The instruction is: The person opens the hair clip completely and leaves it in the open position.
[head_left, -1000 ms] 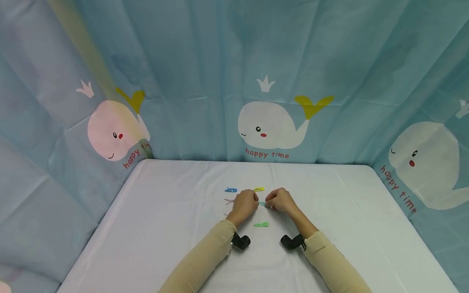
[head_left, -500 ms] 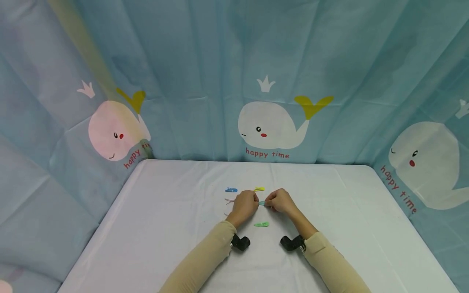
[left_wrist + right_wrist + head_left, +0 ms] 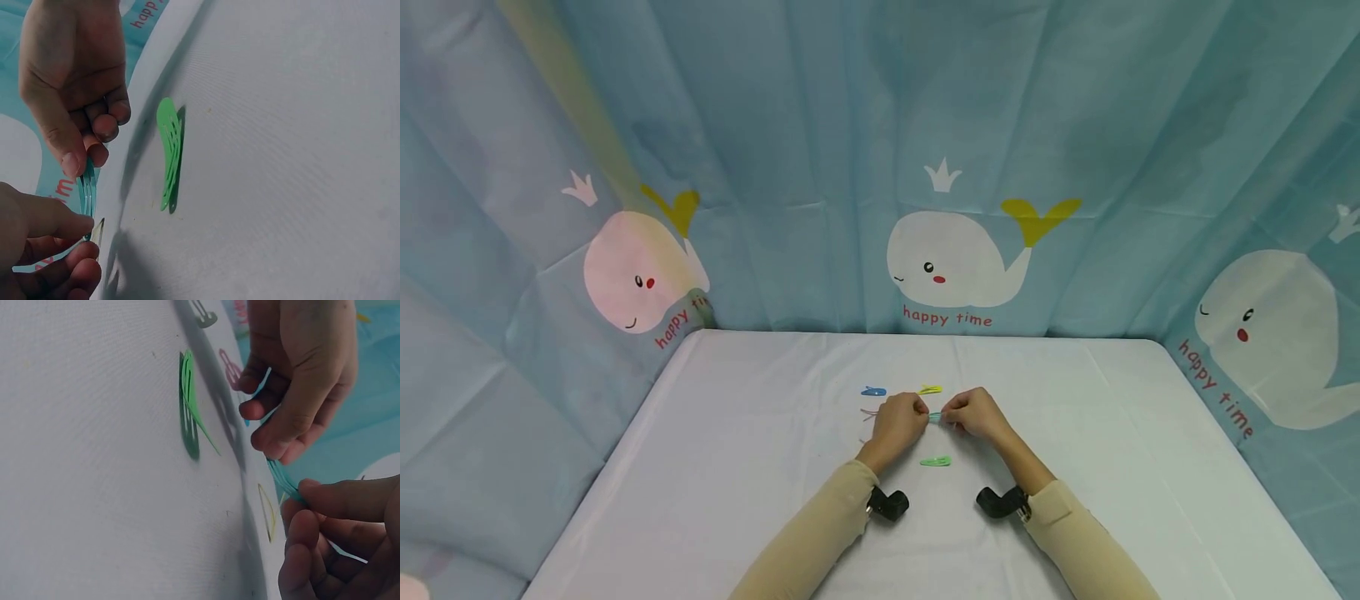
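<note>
A teal hair clip (image 3: 935, 417) is held just above the surface (image 3: 1120, 483), level between two bare hands. The left hand (image 3: 898, 421) pinches one end between thumb and fingertips, and the right hand (image 3: 976, 412) pinches the other, leaving a short slatted stretch bare between them. The clip looks very light, thin and springy, probably coated metal; it should flex and snap back rather than break, and its smooth finish may slip. Its two ends seem the natural hold, with the narrow prongs kept free of the fingers. Whether it is sprung apart cannot be told. Nearer the person lies a green clip (image 3: 936, 461); beyond the hands are a yellow clip (image 3: 931, 389) and, to its left, a blue clip (image 3: 873, 391). A pink clip (image 3: 231, 369) sits past the left hand, partly hidden in the head view. No container shows; these clips lie directly on the white cloth. Behind hangs a blue whale-print curtain (image 3: 775, 167).
</note>
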Available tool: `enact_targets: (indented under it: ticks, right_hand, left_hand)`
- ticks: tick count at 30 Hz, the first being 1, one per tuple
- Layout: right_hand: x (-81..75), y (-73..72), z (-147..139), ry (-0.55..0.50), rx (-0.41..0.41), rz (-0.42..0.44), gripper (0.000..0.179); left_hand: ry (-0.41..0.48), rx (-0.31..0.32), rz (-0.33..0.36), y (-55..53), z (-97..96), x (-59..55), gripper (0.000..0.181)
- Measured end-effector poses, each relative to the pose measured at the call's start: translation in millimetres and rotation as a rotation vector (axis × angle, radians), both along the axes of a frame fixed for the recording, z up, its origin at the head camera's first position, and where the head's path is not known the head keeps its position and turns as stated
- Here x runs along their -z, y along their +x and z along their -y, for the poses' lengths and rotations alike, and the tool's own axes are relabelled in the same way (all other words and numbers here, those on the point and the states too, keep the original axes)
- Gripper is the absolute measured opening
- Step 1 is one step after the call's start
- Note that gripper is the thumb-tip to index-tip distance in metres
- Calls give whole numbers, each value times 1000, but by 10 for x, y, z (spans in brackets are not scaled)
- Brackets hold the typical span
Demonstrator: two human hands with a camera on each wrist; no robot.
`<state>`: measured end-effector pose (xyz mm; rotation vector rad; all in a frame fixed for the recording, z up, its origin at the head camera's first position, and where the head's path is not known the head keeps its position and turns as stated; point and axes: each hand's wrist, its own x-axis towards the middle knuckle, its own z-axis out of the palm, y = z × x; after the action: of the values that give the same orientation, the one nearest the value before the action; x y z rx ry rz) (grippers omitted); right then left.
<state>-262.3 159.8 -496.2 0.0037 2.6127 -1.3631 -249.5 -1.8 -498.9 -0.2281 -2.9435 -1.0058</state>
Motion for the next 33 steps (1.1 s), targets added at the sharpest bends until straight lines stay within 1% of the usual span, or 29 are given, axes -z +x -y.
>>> enact_targets:
  ticks: [4, 7, 12, 19, 23, 28, 33]
  right_hand:
    - [-18, 23, -14, -66, 6, 15, 9]
    - [-11, 30, -27, -100, -3, 15, 9]
    - [-17, 41, -61, -152, -22, 16, 11]
    - [-54, 80, -117, -252, -87, -7, 14]
    - [-74, 100, -123, -268, -88, 12, 16]
    - [-101, 112, -114, -277, -71, 55, 20]
    - [-120, 126, -124, -310, -78, 75, 20]
  left_hand:
    - [60, 1, -1, -7, 32, 11, 5]
    - [108, 4, 8, -17, 54, 28, 7]
    - [188, 9, 20, -20, 83, 53, 5]
    - [249, 19, 20, 30, 102, 11, 4]
    - [289, 24, 23, 62, 110, -25, 3]
    - [324, 26, 50, 94, 125, -54, 5]
    - [356, 41, 84, 111, 148, -65, 8]
